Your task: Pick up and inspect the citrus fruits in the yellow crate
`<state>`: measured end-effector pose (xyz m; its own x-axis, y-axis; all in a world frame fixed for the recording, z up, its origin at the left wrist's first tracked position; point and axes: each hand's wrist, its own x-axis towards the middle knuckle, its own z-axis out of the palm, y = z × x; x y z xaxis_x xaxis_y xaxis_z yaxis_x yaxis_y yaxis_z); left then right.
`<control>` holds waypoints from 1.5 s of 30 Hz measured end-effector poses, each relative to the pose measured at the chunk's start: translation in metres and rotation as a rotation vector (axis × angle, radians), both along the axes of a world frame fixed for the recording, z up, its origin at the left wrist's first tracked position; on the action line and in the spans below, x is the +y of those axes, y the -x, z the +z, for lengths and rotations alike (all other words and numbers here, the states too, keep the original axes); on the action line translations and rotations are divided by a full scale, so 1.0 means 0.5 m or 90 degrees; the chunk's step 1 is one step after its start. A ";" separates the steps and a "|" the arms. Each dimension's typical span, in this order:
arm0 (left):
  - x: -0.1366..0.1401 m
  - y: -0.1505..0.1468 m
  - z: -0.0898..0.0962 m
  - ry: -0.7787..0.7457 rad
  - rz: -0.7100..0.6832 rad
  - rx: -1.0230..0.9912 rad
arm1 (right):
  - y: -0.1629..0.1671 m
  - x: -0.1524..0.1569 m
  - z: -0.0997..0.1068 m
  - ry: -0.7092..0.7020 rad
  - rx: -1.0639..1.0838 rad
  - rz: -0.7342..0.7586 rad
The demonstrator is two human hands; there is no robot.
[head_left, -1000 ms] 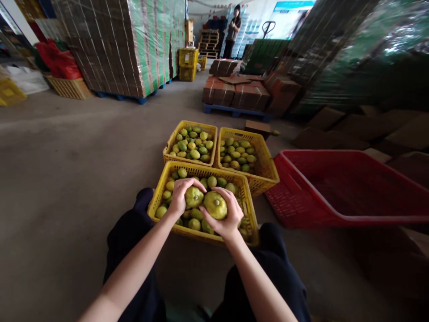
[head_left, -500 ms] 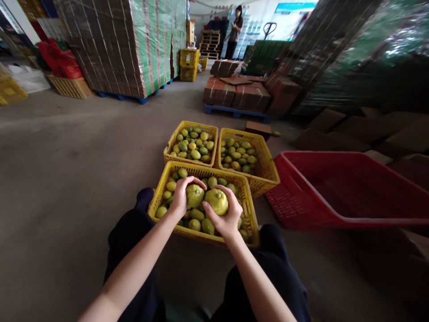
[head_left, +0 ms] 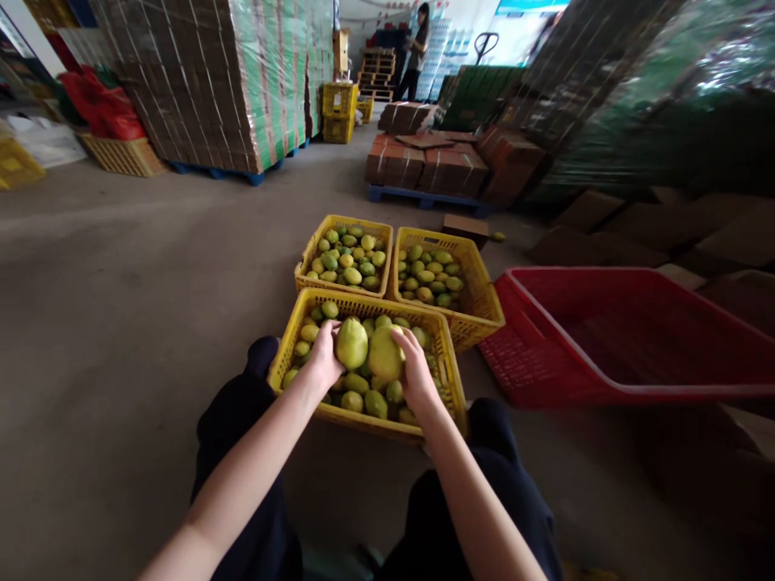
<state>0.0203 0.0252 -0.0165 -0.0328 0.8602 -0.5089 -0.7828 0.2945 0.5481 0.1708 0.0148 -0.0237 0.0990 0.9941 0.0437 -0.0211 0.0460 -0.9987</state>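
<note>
Above the nearest yellow crate (head_left: pixel 363 420), my left hand (head_left: pixel 325 355) is closed around a yellow-green lemon (head_left: pixel 352 344), seen side-on. Close beside it, my right hand (head_left: pixel 415 363) grips a second, paler lemon (head_left: pixel 386 353), its fingers over the fruit's right side. Part of each fruit is hidden by the fingers. More green and yellow lemons (head_left: pixel 376 404) fill the crate beneath my hands, and the crate stands between my knees.
Two more yellow crates of lemons, one at left (head_left: pixel 299 277) and one at right (head_left: pixel 481 311), adjoin the near one. A red crate (head_left: pixel 545 355) stands to the right. Farther off are bundled cardboard (head_left: pixel 451 171) on a blue pallet, wrapped stacks (head_left: pixel 187 89) and a person (head_left: pixel 416 52).
Both lemons have been turned in my hands, their stem ends no longer facing me. My right hand's grip has shifted over its fruit. The distant person has turned and shifted slightly left.
</note>
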 end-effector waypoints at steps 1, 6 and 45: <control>0.000 0.001 0.006 0.026 -0.013 -0.005 | 0.000 0.000 -0.001 0.011 -0.001 -0.004; -0.007 0.003 0.043 0.057 -0.015 -0.009 | 0.007 -0.002 0.005 0.188 0.084 -0.016; -0.007 -0.009 0.060 0.131 0.080 -0.092 | 0.027 0.000 0.055 0.436 0.501 -0.031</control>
<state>0.0246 0.0215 0.0137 -0.0462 0.7322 -0.6795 -0.8861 0.2841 0.3663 0.1572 0.0148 0.0037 -0.1044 0.7758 -0.6223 -0.6905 -0.5069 -0.5161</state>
